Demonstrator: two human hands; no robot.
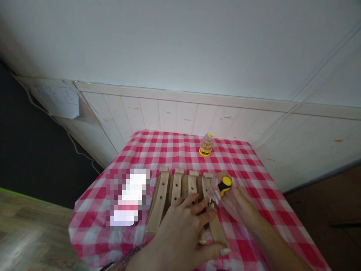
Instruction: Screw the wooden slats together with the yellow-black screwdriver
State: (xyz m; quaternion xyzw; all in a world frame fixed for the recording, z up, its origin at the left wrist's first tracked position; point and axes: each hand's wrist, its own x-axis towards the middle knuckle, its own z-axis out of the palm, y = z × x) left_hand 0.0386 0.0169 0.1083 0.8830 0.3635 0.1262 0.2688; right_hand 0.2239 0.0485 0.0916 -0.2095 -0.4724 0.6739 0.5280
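Observation:
On the tablecloth in front of me lies a wooden rack of parallel slats (161, 209), with dark screws set in the slats and a raised block at each far end. My left hand (183, 229) rests on top of it, fingers spread across the slats and thumb stretched towards the near right edge. My right hand (225, 195) is closed around a short yellow and black screwdriver (225, 183), at the rightmost slat. The screwdriver's lower end is near a screw by my left fingertips. Whether the tip sits in the screw head is hard to make out.
A clear bit holder (207, 145) with a yellow base stands behind the rack. To the left lies a pixelated object (131, 199). The red and white checked tablecloth (175, 146) covers the table, whose far edge meets a white panelled wall (186, 116).

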